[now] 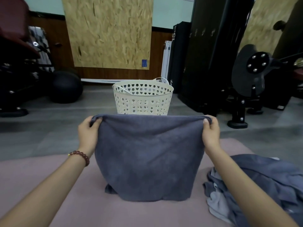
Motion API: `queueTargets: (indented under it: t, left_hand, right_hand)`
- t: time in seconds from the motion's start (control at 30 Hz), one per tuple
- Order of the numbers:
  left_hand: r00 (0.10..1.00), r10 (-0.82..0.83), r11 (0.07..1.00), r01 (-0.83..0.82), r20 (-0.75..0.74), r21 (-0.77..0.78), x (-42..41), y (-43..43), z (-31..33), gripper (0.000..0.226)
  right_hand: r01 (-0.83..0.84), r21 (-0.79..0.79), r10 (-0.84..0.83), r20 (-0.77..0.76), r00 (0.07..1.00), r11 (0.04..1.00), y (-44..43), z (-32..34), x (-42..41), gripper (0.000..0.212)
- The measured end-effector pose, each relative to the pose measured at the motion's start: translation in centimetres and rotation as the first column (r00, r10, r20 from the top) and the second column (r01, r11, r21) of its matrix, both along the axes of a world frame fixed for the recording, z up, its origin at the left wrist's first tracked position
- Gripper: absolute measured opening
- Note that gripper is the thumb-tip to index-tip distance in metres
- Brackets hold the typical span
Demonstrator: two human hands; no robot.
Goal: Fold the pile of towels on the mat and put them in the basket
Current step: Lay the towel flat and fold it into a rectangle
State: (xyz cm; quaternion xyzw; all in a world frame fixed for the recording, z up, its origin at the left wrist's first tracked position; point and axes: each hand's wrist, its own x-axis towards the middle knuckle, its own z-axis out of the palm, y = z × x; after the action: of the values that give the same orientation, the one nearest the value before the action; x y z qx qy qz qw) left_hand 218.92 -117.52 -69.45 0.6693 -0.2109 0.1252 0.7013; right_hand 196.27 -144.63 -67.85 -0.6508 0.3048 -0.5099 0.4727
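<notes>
A dark grey towel (pixel 148 158) hangs stretched between my hands above the pink mat (pixel 49 181), its lower end resting bunched on the mat. My left hand (pixel 87 133) pinches the top left corner and my right hand (pixel 210 133) pinches the top right corner. Just beyond the towel's top edge a cream basket (pixel 142 100) with heart-shaped holes stands on the floor; what it holds is hidden. A pile of grey towels (pixel 255 185) lies crumpled on the mat at the right.
Black gym equipment (pixel 246 76) stands at the right and a dark ball (pixel 67 87) with more machines at the left. A chipboard panel (pixel 109 31) leans on the back wall. Grey floor lies between mat and basket.
</notes>
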Motion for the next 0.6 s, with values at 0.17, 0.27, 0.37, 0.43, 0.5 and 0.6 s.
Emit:
queueTargets:
  t: [0.17,0.27,0.37,0.43,0.5,0.6]
  left_hand:
    - [1.0,-0.022,0.999,0.021,-0.008,-0.031,0.0,-0.1,-0.2,0.014]
    - [1.0,-0.028,0.999,0.028,0.0,-0.039,0.3,0.0,-0.7,0.012]
    - [0.999,-0.037,0.999,0.037,0.003,-0.03,0.3,0.1,-1.2,0.017]
    - [0.999,-0.037,0.999,0.037,0.005,-0.024,0.4,0.2,-1.7,0.02]
    - [0.999,-0.031,0.999,0.03,-0.031,-0.043,0.7,0.3,-2.4,0.015]
    - [0.996,-0.044,0.995,0.037,-0.079,-0.097,0.6,0.3,-2.7,0.019]
  right_hand:
    - [-0.088,-0.193,0.084,-0.026,0.996,0.977,0.5,-0.3,-0.3,0.022]
    - [-0.23,-0.295,0.185,-0.174,0.967,0.927,0.3,-1.1,-0.9,0.013]
    - [-0.252,-0.316,0.178,-0.245,0.953,0.915,0.1,-1.9,-1.1,0.014]
    - [-0.187,-0.328,0.116,-0.223,0.968,0.926,0.1,-2.4,-1.2,0.014]
    - [-0.105,-0.313,0.053,-0.17,0.984,0.944,0.1,-2.9,-1.4,0.011]
    - [0.006,-0.271,-0.04,-0.12,0.992,0.963,0.2,-3.4,-1.7,0.008]
